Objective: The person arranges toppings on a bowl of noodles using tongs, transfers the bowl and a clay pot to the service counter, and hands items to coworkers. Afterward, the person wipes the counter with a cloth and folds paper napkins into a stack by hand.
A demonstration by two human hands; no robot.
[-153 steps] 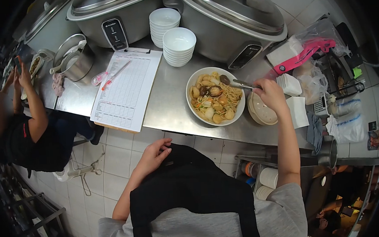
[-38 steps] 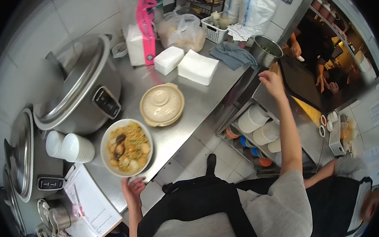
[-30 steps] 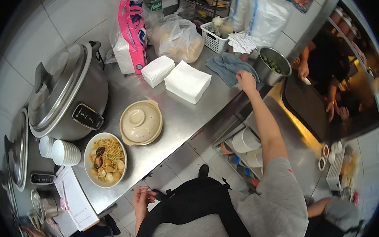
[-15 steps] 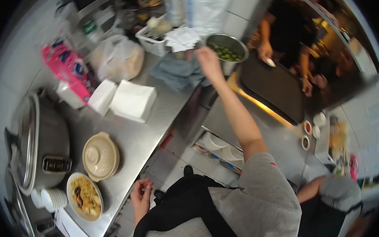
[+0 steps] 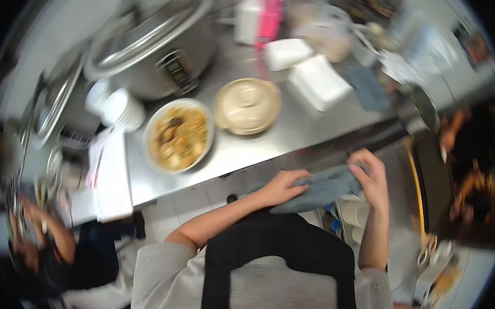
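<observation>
A blue-grey cloth [image 5: 330, 187] is stretched between my two hands in front of my apron. My left hand [image 5: 283, 188] grips its left end with curled fingers. At the other end, my right hand [image 5: 370, 175] pinches the cloth between thumb and fingers. Beyond my hands, on the steel counter [image 5: 231, 165], stand a lidded beige clay pot [image 5: 248, 106] and an oval bowl of noodles [image 5: 179, 136] with dark and pale toppings.
Another blue-grey cloth [image 5: 367, 89] lies by white napkin stacks [image 5: 320, 85]. A large steel cooker [image 5: 153, 50], white cups [image 5: 123, 110] and papers [image 5: 110, 174] stand left. A black tray [image 5: 435, 182] is at right. Co-workers [image 5: 66, 245] are at far left and beyond the tray.
My view has swung left toward the cooker. My right hand has come back from beside the metal pot of greens, and both hands now hold a cloth before my body.
</observation>
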